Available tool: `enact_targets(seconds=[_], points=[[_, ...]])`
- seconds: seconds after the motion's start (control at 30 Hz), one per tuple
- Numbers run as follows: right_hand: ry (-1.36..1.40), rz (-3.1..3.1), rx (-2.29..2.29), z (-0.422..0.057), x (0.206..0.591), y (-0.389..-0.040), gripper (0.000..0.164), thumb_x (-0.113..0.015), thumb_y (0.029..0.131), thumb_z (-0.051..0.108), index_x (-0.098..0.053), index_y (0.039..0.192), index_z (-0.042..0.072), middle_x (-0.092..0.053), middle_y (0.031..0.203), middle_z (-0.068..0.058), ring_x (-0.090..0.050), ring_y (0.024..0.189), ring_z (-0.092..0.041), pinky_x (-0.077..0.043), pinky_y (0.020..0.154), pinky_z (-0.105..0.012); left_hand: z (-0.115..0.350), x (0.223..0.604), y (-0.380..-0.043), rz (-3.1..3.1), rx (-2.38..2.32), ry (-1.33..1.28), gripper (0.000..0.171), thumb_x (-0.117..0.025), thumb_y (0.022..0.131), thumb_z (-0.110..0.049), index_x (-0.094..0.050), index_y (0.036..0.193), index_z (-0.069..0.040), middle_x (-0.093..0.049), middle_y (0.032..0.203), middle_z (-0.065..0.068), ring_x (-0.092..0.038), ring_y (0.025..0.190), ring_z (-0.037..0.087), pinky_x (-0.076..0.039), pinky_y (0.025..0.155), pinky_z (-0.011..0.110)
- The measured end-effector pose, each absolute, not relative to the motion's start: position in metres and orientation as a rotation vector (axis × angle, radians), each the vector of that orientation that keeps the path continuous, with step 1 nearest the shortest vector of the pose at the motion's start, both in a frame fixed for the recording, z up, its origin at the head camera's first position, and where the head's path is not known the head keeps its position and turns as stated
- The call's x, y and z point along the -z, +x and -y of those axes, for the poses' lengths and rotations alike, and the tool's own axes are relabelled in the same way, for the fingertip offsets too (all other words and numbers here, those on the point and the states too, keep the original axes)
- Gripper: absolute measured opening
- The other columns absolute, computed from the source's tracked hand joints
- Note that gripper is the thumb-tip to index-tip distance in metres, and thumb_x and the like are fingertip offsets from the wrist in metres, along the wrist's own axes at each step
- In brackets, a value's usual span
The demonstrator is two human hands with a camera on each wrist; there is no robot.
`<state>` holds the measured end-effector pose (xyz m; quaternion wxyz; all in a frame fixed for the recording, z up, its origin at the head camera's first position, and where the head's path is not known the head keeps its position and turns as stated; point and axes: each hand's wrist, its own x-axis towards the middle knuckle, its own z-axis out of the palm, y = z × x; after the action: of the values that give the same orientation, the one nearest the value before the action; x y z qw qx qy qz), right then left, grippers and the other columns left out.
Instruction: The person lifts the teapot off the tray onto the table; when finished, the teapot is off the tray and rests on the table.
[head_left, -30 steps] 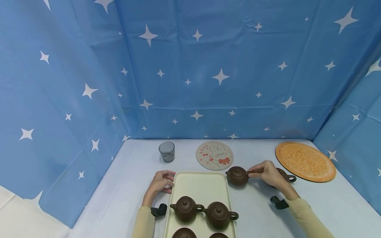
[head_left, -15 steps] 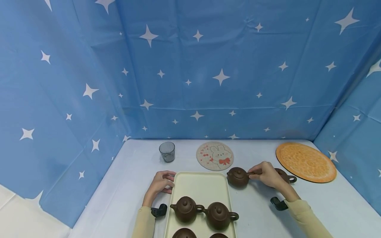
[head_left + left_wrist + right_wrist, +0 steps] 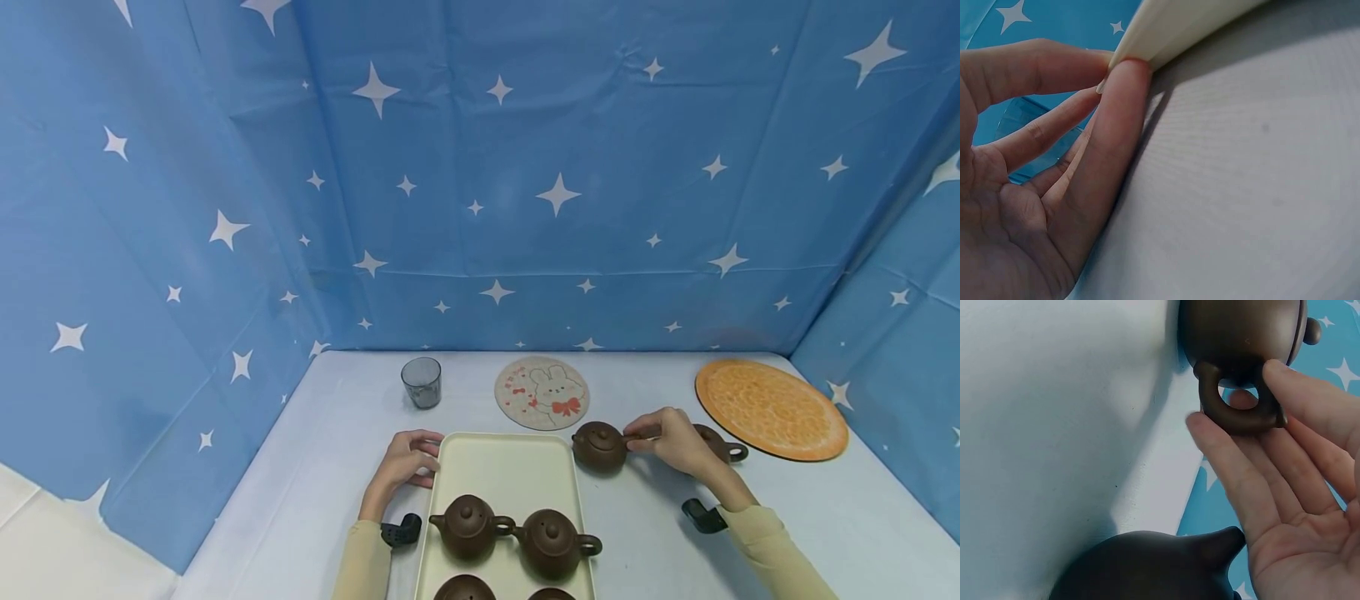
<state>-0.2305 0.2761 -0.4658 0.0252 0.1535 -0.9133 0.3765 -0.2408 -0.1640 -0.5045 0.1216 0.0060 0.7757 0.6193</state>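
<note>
My left hand [image 3: 408, 461] is at the upper left edge of a cream tray [image 3: 504, 467]. In the left wrist view, its thumb and a finger pinch the tray's rim [image 3: 1138, 47]. Beside the tray's far right corner, a dark brown teapot [image 3: 599, 447] stands on the table. My right hand [image 3: 671, 440] holds this pot by its handle [image 3: 1241, 419], with fingers and thumb around the loop. Another brown teapot [image 3: 711, 438] sits behind that hand, partly hidden by it. Its spout [image 3: 1216, 547] points toward the palm in the right wrist view.
On the tray are several brown teapots [image 3: 551, 543], the nearest cut off by the frame. A grey glass [image 3: 422, 383] stands at the back left. A round rabbit mat [image 3: 542, 393] lies beyond the tray, and a large orange round mat [image 3: 771, 408] lies at the back right.
</note>
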Motion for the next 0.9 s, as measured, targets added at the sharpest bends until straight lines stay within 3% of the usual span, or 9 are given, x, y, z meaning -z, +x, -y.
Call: enact_targets(seconds=[0.2, 0.43, 0.9], points=[[0.459, 2.689, -1.197, -0.275, 0.458, -0.225, 0.021, -0.073, 0.078, -0.001, -0.072, 0.099, -0.004, -0.073, 0.093, -0.015, -0.071, 0.083, -0.021, -0.061, 0.068, -0.028, 0.164, 0.504, -0.242, -2.265, -1.803, -0.003, 0.053, -0.061, 0.067, 0.006, -0.060, 0.120, 0.005, -0.063, 0.093, 0.013, -0.064, 0.069, 0.018, -0.062, 0.057, 0.036], [0.509, 2.612, -1.328, -0.257, 0.445, -0.213, 0.020, -0.074, 0.080, 0.005, -0.073, 0.099, 0.000, -0.073, 0.096, -0.012, -0.069, 0.084, -0.009, -0.060, 0.069, -0.022, 0.163, 0.505, -0.241, -2.272, -1.801, 0.001, 0.053, -0.062, 0.067, 0.006, -0.060, 0.120, 0.005, -0.063, 0.093, 0.014, -0.064, 0.069, 0.018, -0.062, 0.056, 0.036], [0.779, 2.701, -1.532, -0.210, 0.447, -0.171, 0.027, -0.074, 0.082, 0.017, -0.072, 0.101, -0.003, -0.073, 0.093, -0.010, -0.069, 0.082, -0.007, -0.060, 0.070, -0.023, 0.159, 0.489, -0.234, -2.251, -1.814, -0.009, 0.053, -0.061, 0.068, 0.009, -0.058, 0.120, 0.010, -0.062, 0.095, 0.019, -0.063, 0.067, 0.018, -0.061, 0.055, 0.037]])
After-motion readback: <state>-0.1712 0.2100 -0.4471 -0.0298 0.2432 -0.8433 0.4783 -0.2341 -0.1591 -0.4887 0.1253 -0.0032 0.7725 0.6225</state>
